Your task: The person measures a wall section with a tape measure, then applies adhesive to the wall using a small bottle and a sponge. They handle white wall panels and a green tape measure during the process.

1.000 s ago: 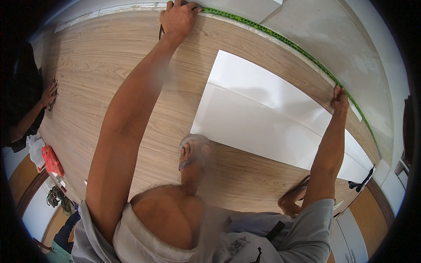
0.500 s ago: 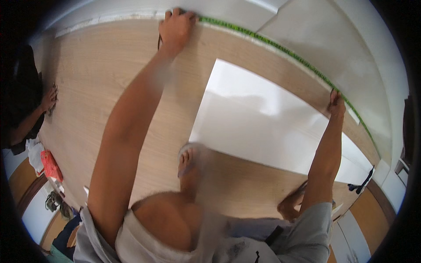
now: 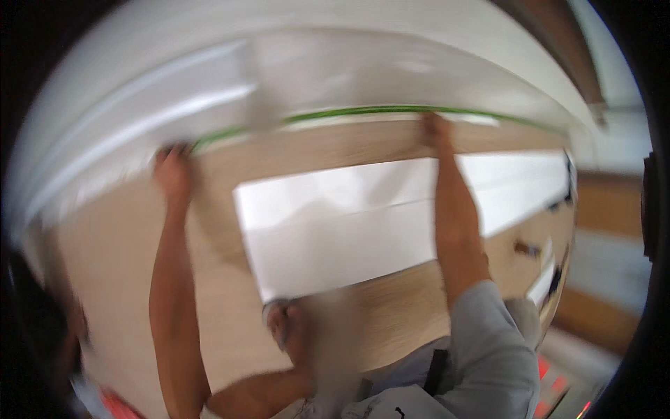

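A green tape measure is stretched along the base of the white wall, where it meets the wood-patterned floor. My left hand is closed round its dark end, probably the case, at the left. Farther right, my right hand has its fingers closed on the green blade and presses it along the wall's foot. The blade runs on past this hand to the right. Motion blur hides the finer detail of both hands' fingers.
A long white panel lies on the floor under my right arm. My foot rests by its near left corner. Another person's dark shape shows at the left edge. A small brown item lies at the right.
My view has swung to the right, so the wall, tape and panel sit more level in the picture. Both hands stay on the tape measure.
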